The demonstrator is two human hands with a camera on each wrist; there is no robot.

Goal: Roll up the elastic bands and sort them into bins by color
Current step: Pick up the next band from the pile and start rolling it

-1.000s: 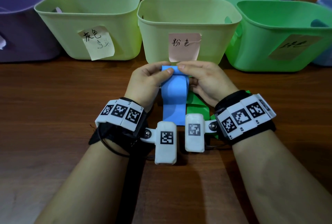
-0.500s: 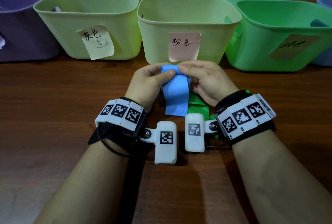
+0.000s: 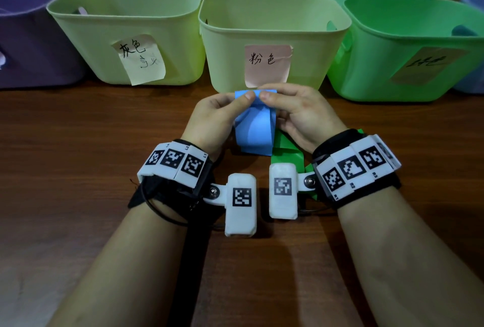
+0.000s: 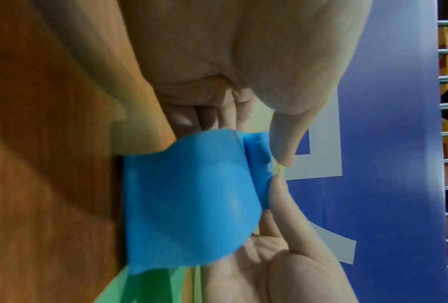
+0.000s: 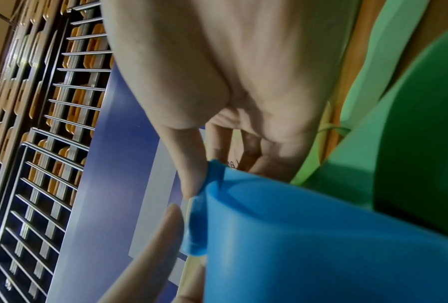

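Item: blue elastic band (image 3: pixel 253 132), flat wide strip, thin and rubbery. Location: held up over the bench (image 3: pixel 78 169), just in front of the pale bin with the pink note (image 3: pixel 269 38); the top end is turned over into a small tight roll, the tail hangs down with its lower edge at the bench surface.

Handling, as judged: very light, limp, no stiffness of its own; it bellies and curves where unsupported. The smooth surface looks apt to slip, and the roll is likely to spring loose if released. Not fragile.

Hold points: left hand (image 3: pixel 214 119) and right hand (image 3: pixel 301 114) each pinch the rolled top edge, thumbs on the near face, fingers curled behind; the thumb tips sit just beside one another at the middle of the roll. Best taken at the roll itself, across its full width, with the tail kept lightly taut.

Second item: green elastic band (image 3: pixel 285 145), lying creased on the bench under the right hand, unrolled.

Also present: pale bin with the yellow note (image 3: pixel 125 33), green bin (image 3: pixel 408 46), purple bin (image 3: pixel 31 46). A blue bin cannot be confirmed
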